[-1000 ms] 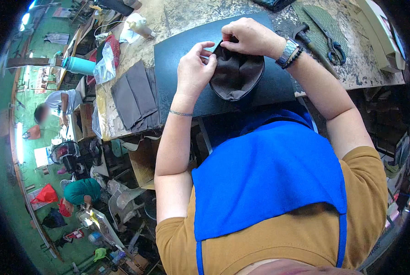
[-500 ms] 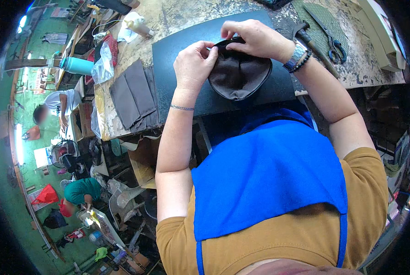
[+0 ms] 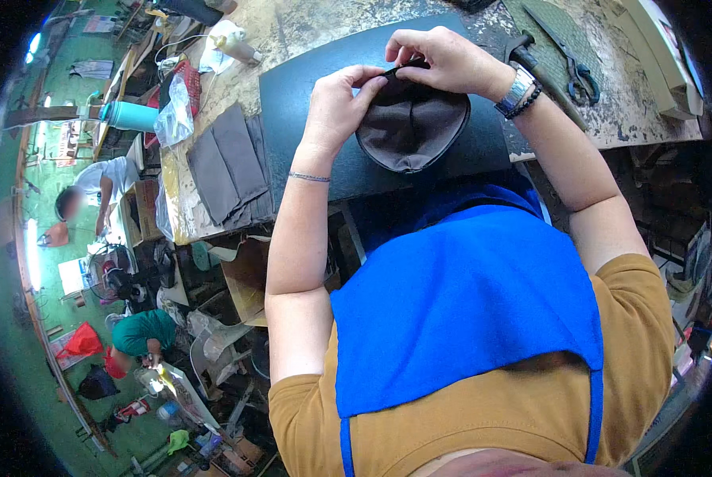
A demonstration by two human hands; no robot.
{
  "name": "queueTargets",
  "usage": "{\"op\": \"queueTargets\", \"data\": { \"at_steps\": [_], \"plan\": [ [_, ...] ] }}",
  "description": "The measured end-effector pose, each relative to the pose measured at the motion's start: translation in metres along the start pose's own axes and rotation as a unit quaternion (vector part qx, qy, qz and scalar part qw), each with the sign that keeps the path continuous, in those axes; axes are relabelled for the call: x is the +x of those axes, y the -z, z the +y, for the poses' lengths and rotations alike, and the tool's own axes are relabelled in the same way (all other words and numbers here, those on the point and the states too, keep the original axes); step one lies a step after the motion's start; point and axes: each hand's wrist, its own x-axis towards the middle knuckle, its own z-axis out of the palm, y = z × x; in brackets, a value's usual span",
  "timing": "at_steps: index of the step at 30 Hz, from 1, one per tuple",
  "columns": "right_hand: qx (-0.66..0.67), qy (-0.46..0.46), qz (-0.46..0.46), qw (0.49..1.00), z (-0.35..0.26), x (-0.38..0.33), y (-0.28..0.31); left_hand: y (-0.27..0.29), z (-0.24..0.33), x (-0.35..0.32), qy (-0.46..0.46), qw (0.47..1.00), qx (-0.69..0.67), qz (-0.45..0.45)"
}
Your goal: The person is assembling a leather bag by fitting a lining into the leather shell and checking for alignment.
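A rounded, cup-like piece (image 3: 414, 131) with a dark brown cloth lining and a black edge rests on a dark flat board (image 3: 304, 103). I cannot tell its exact kind. My left hand (image 3: 341, 107) pinches its far rim at the left, thumb and forefinger together. Close beside it, my right hand (image 3: 443, 60) grips the same far rim, the thumb on the lining side and the fingers curled over. The two hands are a small gap apart. The outer side of the piece is mostly hidden.
Dark cloth pieces (image 3: 227, 163) lie stacked left of the board. On the right are a hammer (image 3: 547, 83), scissors (image 3: 571, 60) and a long box (image 3: 658, 63). A squeeze bottle (image 3: 237, 48) lies at the back left. Two people (image 3: 109, 187) work farther left.
My right fingers have come down onto the far rim and curled there. The piece and both hands have shifted slightly left and away from me.
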Motion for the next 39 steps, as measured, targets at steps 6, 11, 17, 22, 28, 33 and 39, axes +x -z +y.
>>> {"op": "queueTargets", "data": {
  "at_steps": [6, 11, 17, 22, 28, 33, 39],
  "plan": [
    [-0.018, 0.000, 0.014, 1.000, 0.001, 0.001, -0.009, -0.001, 0.011, 0.005, 0.017, 0.999, 0.040, -0.022],
    [-0.022, 0.010, 0.067, 0.997, 0.003, -0.008, -0.006, 0.000, 0.007, 0.004, 0.028, 0.997, 0.068, -0.021],
    [0.006, -0.097, 0.028, 0.995, -0.001, -0.023, 0.003, 0.005, 0.005, 0.000, 0.029, 0.999, 0.011, -0.040],
    [-0.073, -0.068, 0.015, 0.995, -0.010, -0.019, -0.008, -0.002, 0.016, 0.001, -0.010, 0.980, 0.198, 0.011],
    [-0.102, -0.050, 0.033, 0.993, -0.008, -0.015, -0.016, 0.004, 0.024, -0.010, -0.029, 0.982, 0.187, 0.017],
    [-0.061, 0.125, 0.056, 0.989, -0.042, -0.022, -0.010, 0.020, 0.011, -0.015, -0.010, 0.990, 0.141, 0.017],
    [-0.078, 0.143, -0.084, 0.983, -0.047, -0.061, -0.025, 0.065, -0.020, -0.023, 0.148, 0.977, 0.140, 0.058]
  ]
}}
